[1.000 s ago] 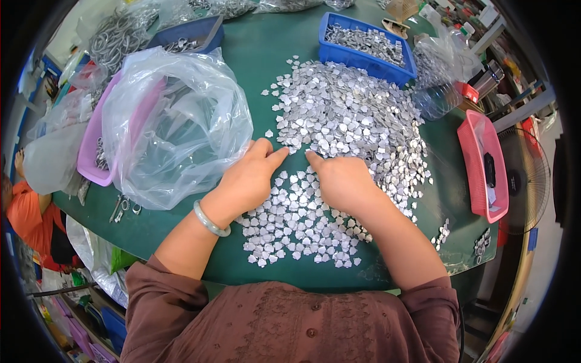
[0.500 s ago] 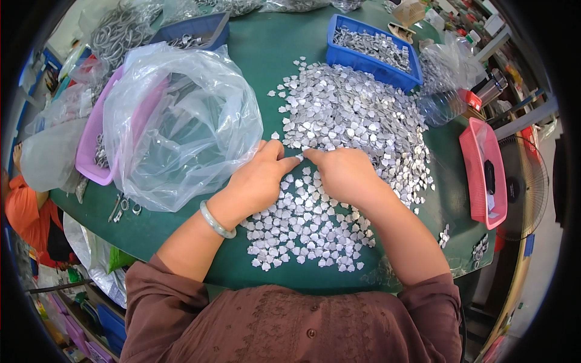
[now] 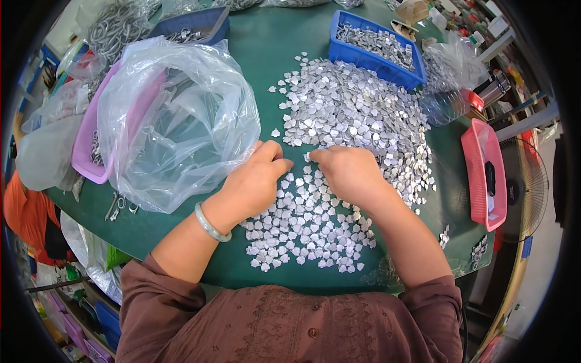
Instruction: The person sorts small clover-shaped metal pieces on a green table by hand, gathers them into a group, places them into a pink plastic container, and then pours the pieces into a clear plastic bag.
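Observation:
Small flat silvery leaf-shaped metal pieces lie in a large heap [image 3: 351, 109] and in a thinner spread [image 3: 305, 227] nearer my body. My right hand [image 3: 350, 172] is closed at the near edge of the heap, with one metal piece [image 3: 308, 157] at its index fingertip. Facing it across a small gap, my left hand [image 3: 257, 181] has its fingers curled; what they hold, if anything, is hidden. The left hand is beside a large clear plastic bag [image 3: 181, 133], which stands with its mouth spread.
A purple basket [image 3: 91, 166] is partly behind the bag. Blue trays of metal parts stand at the back left [image 3: 221, 27] and back right [image 3: 378, 69]. A pink basket [image 3: 475, 175] is at the right edge, near a fan [image 3: 526, 187]. Another person's orange sleeve [image 3: 27, 212] shows at left.
My hands have moved apart: the left fingertips have drawn back left from the right fingertip. The metal piece between them is now only by the right hand.

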The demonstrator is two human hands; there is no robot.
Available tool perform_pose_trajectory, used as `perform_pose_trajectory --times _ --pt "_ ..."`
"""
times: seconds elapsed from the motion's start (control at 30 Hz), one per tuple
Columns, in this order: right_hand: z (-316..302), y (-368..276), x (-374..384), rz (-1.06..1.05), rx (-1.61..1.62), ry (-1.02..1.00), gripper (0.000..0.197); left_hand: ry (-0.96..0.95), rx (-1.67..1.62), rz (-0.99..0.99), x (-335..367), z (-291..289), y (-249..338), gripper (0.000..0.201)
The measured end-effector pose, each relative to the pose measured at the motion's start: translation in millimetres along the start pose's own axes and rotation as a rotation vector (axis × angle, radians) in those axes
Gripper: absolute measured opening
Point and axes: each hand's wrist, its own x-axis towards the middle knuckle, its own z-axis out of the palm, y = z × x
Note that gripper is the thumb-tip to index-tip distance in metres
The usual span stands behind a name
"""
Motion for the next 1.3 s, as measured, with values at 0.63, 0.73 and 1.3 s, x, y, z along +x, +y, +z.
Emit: perform_pose_trajectory --times 0.63,0.73,1.3 --pt "14.0 -13.4 26.0 0.067 0.168 0.044 0.017 -0.026 -0.035 -0.1 -6.8 -3.9 0.6 0.037" --pt "3.5 -6.2 20.6 0.113 0.154 0.115 0.018 -0.053 -0.054 -0.105 -9.3 -5.4 0.4 0.035" --pt "-13.3 -10.6 -4.5 0.107 -0.004 -0.267 0.041 -0.142 -0.011 -0.099 -1.3 -6.3 4.8 0.054"
